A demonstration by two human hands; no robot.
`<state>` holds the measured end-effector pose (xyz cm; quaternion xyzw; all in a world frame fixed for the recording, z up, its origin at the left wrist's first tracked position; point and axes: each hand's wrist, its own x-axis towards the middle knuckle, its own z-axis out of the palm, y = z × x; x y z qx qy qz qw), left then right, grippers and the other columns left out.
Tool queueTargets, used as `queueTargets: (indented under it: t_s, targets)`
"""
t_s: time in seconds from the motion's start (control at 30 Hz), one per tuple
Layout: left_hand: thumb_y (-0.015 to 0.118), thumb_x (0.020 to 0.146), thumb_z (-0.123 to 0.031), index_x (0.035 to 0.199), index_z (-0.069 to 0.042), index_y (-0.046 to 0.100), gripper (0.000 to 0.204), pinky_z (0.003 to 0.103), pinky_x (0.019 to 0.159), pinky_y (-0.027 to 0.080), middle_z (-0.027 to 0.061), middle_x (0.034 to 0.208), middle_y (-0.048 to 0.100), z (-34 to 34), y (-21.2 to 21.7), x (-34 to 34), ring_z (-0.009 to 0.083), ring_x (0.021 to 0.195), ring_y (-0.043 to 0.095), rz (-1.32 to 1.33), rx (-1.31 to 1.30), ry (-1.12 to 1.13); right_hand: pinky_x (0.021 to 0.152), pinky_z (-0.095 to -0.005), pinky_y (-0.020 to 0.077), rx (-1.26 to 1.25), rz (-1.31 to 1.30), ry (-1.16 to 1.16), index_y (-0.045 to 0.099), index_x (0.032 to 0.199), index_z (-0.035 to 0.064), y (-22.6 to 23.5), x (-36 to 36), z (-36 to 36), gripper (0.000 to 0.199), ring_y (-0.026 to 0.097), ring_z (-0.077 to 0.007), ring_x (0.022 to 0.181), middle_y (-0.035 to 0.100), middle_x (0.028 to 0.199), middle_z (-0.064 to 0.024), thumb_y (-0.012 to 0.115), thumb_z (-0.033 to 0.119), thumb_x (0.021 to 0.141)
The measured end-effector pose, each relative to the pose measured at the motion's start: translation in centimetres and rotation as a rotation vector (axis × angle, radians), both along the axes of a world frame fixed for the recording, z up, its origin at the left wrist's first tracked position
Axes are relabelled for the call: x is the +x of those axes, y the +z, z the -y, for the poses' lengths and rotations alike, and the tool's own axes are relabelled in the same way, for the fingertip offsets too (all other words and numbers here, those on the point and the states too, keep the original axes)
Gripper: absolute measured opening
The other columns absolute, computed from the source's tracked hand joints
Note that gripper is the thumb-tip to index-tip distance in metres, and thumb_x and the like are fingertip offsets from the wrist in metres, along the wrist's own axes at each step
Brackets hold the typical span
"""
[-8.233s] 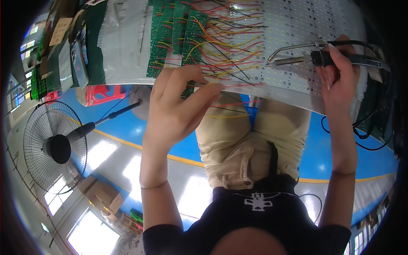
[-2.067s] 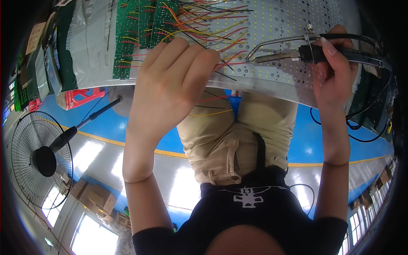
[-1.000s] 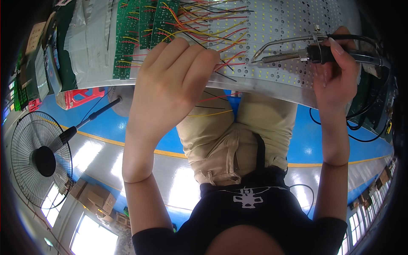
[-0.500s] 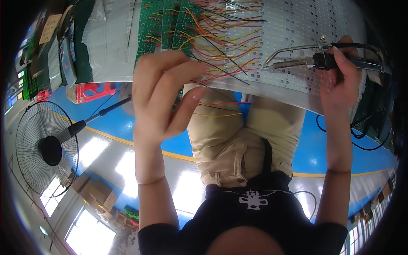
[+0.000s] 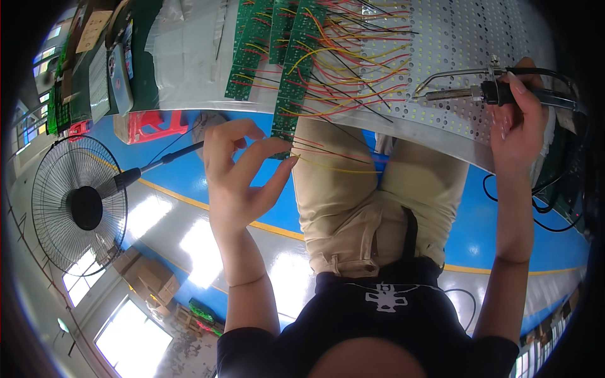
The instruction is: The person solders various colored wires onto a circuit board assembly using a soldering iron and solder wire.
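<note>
White sheet with rows of small LEDs (image 5: pixel 454 50) spreads ahead and leftward of the right hand (image 5: pixel 518 129). Long green circuit board (image 5: pixel 291 101) reaches down to the left hand (image 5: pixel 236 170); thumb and forefinger nearly meet at its lower end, but I cannot tell if they pinch it. Right fingers close around the soldering iron (image 5: pixel 488 94). Coloured wires (image 5: pixel 359 82) lie between both hands.

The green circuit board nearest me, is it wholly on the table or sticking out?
Sticking out: the green circuit board extends past the table edge, toward the left hand.
</note>
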<state>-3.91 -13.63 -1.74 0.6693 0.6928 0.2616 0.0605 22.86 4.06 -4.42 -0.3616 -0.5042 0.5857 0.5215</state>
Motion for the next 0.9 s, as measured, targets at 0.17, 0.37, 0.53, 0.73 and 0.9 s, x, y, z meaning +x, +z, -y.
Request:
queueTargets:
  t_s: [0.17, 0.37, 0.53, 0.73, 0.9]
  targets:
    - [0.076, 0.055, -0.009, 0.075, -0.012, 0.064, 0.023, 0.03, 0.059, 0.036, 0.0023, 0.083, 0.048, -0.5, 0.1, 0.2, 0.0194, 0.072, 0.044, -0.015, -0.01, -0.026, 0.041, -0.0206, 0.0228, 0.061, 0.016, -0.011, 0.052, 0.079, -0.0035, 0.0, -0.5, 0.1, 0.016, 0.026, -0.0048, 0.039, 0.031, 0.048, 0.0016, 0.054, 0.012, 0.08]
    - [0.076, 0.057, -0.008, 0.077, -0.011, 0.064, 0.023, 0.03, 0.055, 0.034, 0.0028, 0.08, 0.046, -1.5, 0.0, 1.2, 0.0183, 0.069, 0.043, -0.048, -0.016, -0.117, 0.042, -0.0202, 0.0239, -0.053, -0.085, 0.119, 0.053, 0.079, -0.0031, -0.2, 0.6, -0.3, 0.017, 0.028, -0.0045, 0.04, 0.038, 0.052, -0.0007, 0.055, 0.014, 0.08]
    - [0.073, 0.061, -0.012, 0.076, -0.009, 0.06, 0.02, 0.033, 0.058, 0.037, 0.0036, 0.079, 0.048, -2.2, 0.5, 2.3, 0.0203, 0.069, 0.047, -0.092, -0.032, -0.194, 0.043, -0.0188, 0.0275, -0.021, 0.023, -0.006, 0.052, 0.085, -0.0028, 0.1, -0.2, 0.5, 0.015, 0.031, -0.0035, 0.042, 0.044, 0.059, -0.0014, 0.053, 0.012, 0.081]
    - [0.072, 0.058, -0.009, 0.077, -0.009, 0.06, 0.022, 0.033, 0.058, 0.038, 0.0024, 0.078, 0.049, -1.9, 1.0, 2.6, 0.0202, 0.068, 0.048, -0.195, -0.067, -0.186, 0.047, -0.018, 0.0352, 0.183, 0.042, 0.185, 0.054, 0.098, -0.0017, -1.5, 1.7, -0.3, 0.016, 0.035, -0.0043, 0.049, 0.049, 0.086, -0.009, 0.046, 0.003, 0.085]
    - [0.068, 0.057, -0.001, 0.08, -0.009, 0.063, 0.025, 0.032, 0.056, 0.038, 0.0017, 0.077, 0.052, -1.4, 0.5, 2.3, 0.0191, 0.066, 0.05, -0.2, -0.019, -0.173, 0.042, -0.019, 0.0282, -0.102, 0.001, 0.091, 0.051, 0.082, -0.0022, 0.6, 0.0, 0.0, 0.013, 0.029, -0.0054, 0.04, 0.041, 0.054, -0.0005, 0.049, 0.01, 0.082]
